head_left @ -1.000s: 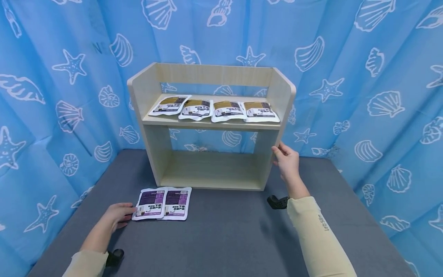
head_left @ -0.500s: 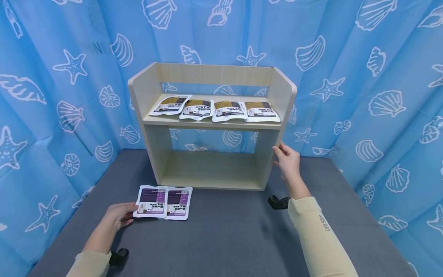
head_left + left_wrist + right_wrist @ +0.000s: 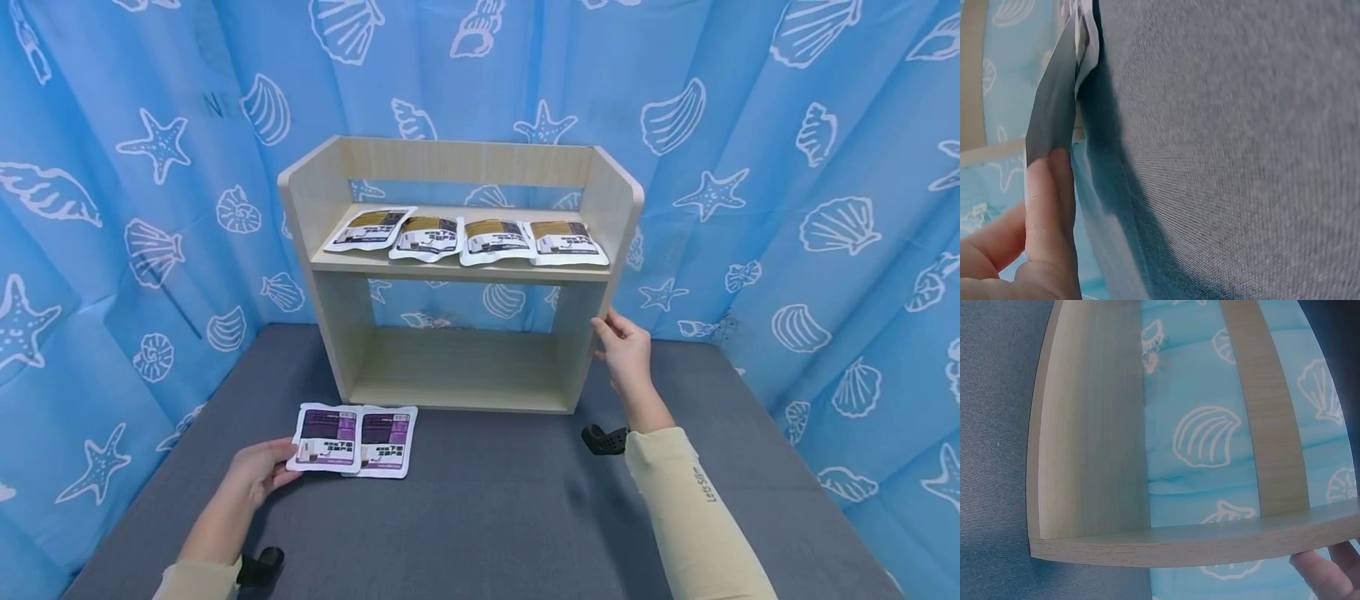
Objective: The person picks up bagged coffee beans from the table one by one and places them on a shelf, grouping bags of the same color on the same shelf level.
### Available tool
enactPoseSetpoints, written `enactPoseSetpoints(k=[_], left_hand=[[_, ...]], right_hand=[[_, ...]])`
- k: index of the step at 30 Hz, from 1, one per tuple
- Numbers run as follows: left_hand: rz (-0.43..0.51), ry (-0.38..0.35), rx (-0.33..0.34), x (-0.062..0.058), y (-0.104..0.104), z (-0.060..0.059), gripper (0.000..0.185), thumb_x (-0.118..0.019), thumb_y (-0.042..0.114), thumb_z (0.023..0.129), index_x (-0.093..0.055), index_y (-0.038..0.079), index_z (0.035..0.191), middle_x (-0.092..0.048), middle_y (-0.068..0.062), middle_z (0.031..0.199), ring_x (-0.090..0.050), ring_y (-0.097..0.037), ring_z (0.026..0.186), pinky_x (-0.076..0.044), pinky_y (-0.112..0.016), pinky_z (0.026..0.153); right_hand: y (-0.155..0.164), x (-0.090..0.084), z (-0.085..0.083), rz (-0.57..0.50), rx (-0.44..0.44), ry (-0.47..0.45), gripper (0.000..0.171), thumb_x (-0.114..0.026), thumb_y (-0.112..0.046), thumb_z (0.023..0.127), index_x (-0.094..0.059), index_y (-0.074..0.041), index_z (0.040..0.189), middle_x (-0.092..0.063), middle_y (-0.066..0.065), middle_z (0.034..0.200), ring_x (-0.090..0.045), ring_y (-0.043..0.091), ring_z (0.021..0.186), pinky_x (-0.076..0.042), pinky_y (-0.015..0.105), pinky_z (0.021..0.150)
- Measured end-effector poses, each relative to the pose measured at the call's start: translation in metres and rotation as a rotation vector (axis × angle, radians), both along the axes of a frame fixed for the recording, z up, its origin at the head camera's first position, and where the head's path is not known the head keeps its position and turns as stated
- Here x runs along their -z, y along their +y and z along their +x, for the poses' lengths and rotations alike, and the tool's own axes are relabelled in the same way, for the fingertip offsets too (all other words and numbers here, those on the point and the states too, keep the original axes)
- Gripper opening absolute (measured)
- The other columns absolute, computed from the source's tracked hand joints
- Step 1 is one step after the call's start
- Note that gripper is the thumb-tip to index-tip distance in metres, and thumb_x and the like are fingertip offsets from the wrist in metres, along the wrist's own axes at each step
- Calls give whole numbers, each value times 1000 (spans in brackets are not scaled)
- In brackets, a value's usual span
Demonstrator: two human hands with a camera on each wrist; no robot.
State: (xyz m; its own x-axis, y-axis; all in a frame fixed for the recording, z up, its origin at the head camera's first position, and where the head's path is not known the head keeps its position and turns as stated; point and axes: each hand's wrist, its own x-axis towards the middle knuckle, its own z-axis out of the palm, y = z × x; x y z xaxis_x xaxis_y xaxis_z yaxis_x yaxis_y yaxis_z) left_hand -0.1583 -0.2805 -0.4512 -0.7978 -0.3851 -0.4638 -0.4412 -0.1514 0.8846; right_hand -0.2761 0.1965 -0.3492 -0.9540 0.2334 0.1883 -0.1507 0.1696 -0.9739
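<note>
My left hand [image 3: 262, 468] pinches the left edge of a white pouch with a purple label [image 3: 327, 438]. In the left wrist view the fingers lie against the underside of this pouch [image 3: 1054, 106], which is tilted up off the cloth. Its right side overlaps a second purple-label pouch [image 3: 388, 442] lying on the table. On the other side, my right hand [image 3: 627, 346] grips the front edge of the right side panel of a pale wooden two-tier shelf [image 3: 457, 392]. The right wrist view shows fingertips [image 3: 1322, 575] at that panel's edge.
Several white pouches with brown-gold labels [image 3: 495, 240] lie in a row on the upper tier. The lower tier [image 3: 457, 358] shows bare wood. Grey cloth [image 3: 480, 517] covers the table, and a blue seashell curtain [image 3: 750, 125] hangs behind and at both sides.
My left hand has moved slightly right and taken hold of the left purple-label pouch, whose near edge has lifted a little. The right hand stays on the shelf's side panel.
</note>
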Motion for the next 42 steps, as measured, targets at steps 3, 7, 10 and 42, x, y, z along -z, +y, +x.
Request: enactPoseSetpoints(k=[3, 7, 10, 42], left_hand=[[10, 12, 0, -2, 2, 3, 45, -52, 4, 101, -37, -14, 139, -64, 0, 75, -68, -13, 67, -58, -30, 69], [19, 30, 9, -5, 4, 7, 45, -51, 3, 100, -37, -15, 139, -64, 0, 75, -68, -13, 67, -58, -29, 69], [19, 47, 22, -8, 6, 10, 45, -51, 2, 100, -37, -15, 139, -65, 1, 75, -68, -12, 68, -58, -29, 69], [42, 99, 89, -20, 48, 0, 44, -51, 5, 101, -39, -13, 139, -67, -5, 87, -68, -12, 72, -57, -27, 70]], right_hand=[[0, 0, 0, -1, -1, -3, 44, -56, -23, 100, -50, -10, 141, -54, 16, 137, -53, 28, 124, -49, 51, 92], [-1, 0, 0, 6, 3, -4, 43, -56, -22, 100, -50, -10, 141, -55, 16, 136, -53, 28, 123, -50, 51, 92], [-1, 0, 1, 10, 6, -4, 44, -56, -23, 100, -50, -10, 142, -55, 16, 136, -54, 28, 123, -51, 49, 91], [0, -1, 2, 12, -6, -12, 45, -56, -24, 100, -50, -10, 142, -54, 15, 138, -53, 27, 124, -50, 50, 93]])
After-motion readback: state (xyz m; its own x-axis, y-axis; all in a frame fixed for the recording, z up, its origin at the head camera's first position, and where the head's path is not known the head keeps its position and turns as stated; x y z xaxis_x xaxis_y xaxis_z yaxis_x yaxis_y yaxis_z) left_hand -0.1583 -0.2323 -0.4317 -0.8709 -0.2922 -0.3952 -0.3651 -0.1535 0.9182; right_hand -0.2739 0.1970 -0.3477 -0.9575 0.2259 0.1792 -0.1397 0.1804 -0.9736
